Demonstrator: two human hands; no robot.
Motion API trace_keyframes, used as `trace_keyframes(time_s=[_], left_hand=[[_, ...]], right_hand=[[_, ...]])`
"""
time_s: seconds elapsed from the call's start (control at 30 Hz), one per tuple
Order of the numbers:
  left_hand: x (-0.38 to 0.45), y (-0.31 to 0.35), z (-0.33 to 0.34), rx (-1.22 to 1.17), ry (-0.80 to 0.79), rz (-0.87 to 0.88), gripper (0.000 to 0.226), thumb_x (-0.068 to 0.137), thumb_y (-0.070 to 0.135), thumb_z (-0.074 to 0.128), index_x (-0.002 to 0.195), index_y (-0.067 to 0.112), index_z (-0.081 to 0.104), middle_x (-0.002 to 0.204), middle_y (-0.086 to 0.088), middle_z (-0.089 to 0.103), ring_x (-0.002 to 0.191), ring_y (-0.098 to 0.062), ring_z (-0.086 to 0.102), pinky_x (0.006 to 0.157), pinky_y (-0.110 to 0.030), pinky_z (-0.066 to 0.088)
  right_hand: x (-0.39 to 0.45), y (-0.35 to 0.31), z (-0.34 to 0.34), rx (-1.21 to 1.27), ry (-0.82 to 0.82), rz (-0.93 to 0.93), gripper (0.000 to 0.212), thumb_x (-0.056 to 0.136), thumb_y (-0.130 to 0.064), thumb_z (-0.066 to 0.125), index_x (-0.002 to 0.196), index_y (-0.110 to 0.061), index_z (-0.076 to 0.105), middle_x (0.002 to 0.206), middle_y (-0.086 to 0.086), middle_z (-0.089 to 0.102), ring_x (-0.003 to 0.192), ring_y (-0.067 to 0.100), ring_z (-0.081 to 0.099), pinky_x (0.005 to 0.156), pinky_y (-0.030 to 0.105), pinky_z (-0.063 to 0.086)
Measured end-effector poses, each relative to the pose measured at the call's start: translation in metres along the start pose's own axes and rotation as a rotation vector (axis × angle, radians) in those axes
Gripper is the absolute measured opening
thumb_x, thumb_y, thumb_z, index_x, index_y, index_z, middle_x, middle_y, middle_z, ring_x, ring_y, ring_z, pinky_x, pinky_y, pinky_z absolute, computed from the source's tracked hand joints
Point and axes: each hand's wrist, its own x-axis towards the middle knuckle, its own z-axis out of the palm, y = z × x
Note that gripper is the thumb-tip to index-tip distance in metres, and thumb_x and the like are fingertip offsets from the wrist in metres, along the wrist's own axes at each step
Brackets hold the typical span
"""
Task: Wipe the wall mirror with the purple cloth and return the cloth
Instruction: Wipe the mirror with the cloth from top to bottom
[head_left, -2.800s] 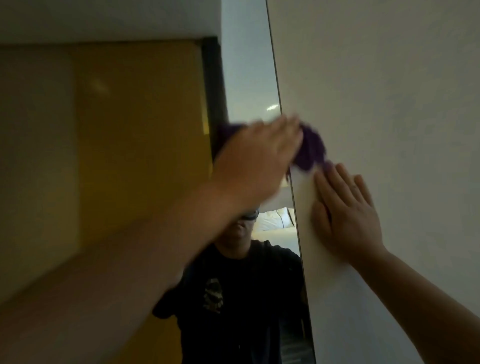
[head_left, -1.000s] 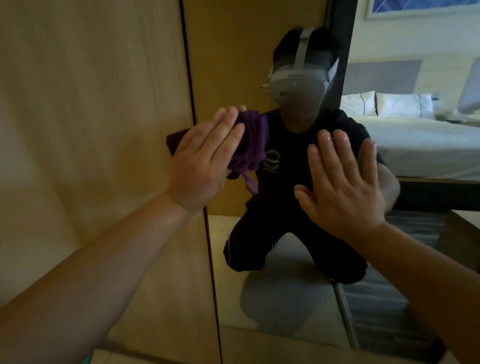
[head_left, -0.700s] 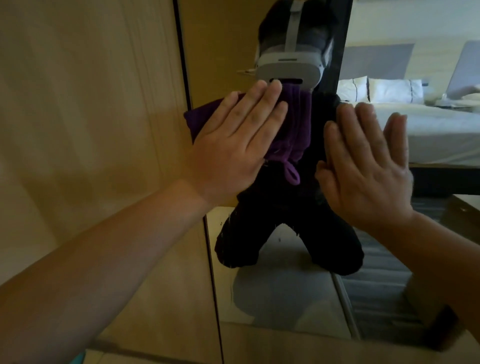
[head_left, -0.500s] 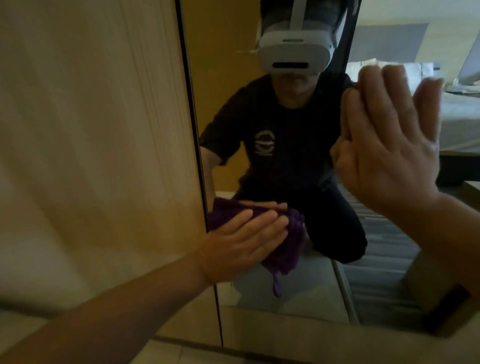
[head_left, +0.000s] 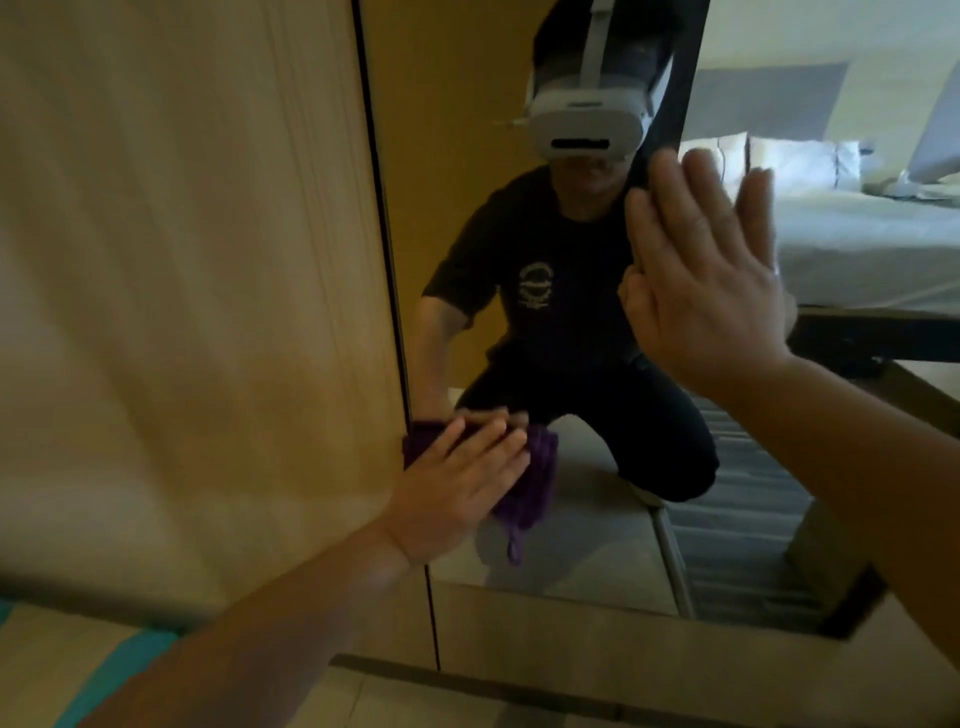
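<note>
The left hand (head_left: 457, 488) lies flat with its fingers stretched out, pressing a crumpled purple cloth (head_left: 530, 478) against the glass of the tall wall mirror (head_left: 587, 540); the hand is spread over the cloth, not clenched around it, and whether the thumb hooks any fabric cannot be told. The cloth sits low on the mirror, right against its dark left edge (head_left: 387, 249), with a corner of purple fabric poking out past the fingers on that side and a small loop of the cloth hanging below the bunch. The right hand (head_left: 711, 280) is open and holds nothing, its palm toward the glass and its fingers pointing up, well above and to the right of the cloth; whether it touches the surface cannot be told. Left of the mirror's edge stands a pale wood-grain panel (head_left: 197, 291), flush beside the glass. Below the cloth only a short strip of glass is left before the mirror's bottom edge, which meets a plain wood base panel (head_left: 597, 639). To the right of the cloth the glass is open across to the mirror's lower right corner. The reflection shows a crouching person in a dark shirt wearing a white headset (head_left: 587, 122), and a white bed (head_left: 852, 249) behind. No containers are in view.
</note>
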Motion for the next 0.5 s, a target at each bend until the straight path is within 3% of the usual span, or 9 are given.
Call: trace_keyframes(time_s=[0.1, 0.2, 0.33, 0.5], left_hand=[[0.098, -0.04, -0.059, -0.014, 0.307, -0.137, 0.043, 0.101, 0.003, 0.039, 0.144, 0.006, 0.035, 0.149, -0.015, 0.037, 0.143, -0.03, 0.028, 0.119, -0.047, 0.016], [0.191, -0.071, -0.109, 0.006, 0.502, -0.199, 0.045, 0.099, 0.002, 0.051, 0.142, 0.001, 0.039, 0.145, -0.026, 0.043, 0.142, -0.035, 0.027, 0.119, -0.051, 0.019], [0.231, -0.049, -0.1, 0.107, 0.38, -0.118, 0.052, 0.097, 0.015, 0.053, 0.145, 0.002, 0.04, 0.15, -0.021, 0.039, 0.141, -0.037, 0.033, 0.118, -0.05, 0.023], [0.158, 0.003, -0.026, 0.16, 0.345, 0.067, 0.059, 0.093, 0.024, 0.056, 0.147, 0.007, 0.04, 0.152, -0.013, 0.038, 0.142, -0.029, 0.033, 0.115, -0.046, 0.031]], right_hand=[[-0.009, 0.014, -0.016, 0.142, 0.068, -0.019, 0.047, 0.103, -0.022, 0.044, 0.148, -0.011, 0.038, 0.16, 0.01, 0.021, 0.15, 0.027, 0.011, 0.121, 0.054, 0.01], [-0.041, 0.034, -0.032, 0.124, 0.118, 0.042, 0.048, 0.103, -0.019, 0.045, 0.149, -0.011, 0.036, 0.16, 0.012, 0.022, 0.149, 0.032, 0.013, 0.121, 0.054, 0.006], [-0.101, 0.043, -0.014, 0.042, 0.031, 0.038, 0.058, 0.098, -0.019, 0.049, 0.151, -0.008, 0.029, 0.16, 0.016, 0.018, 0.148, 0.038, 0.014, 0.117, 0.063, 0.008], [-0.118, 0.054, 0.022, -0.004, 0.075, 0.054, 0.066, 0.098, -0.035, 0.052, 0.153, -0.011, 0.025, 0.16, 0.014, 0.018, 0.149, 0.033, 0.011, 0.107, 0.074, 0.024]])
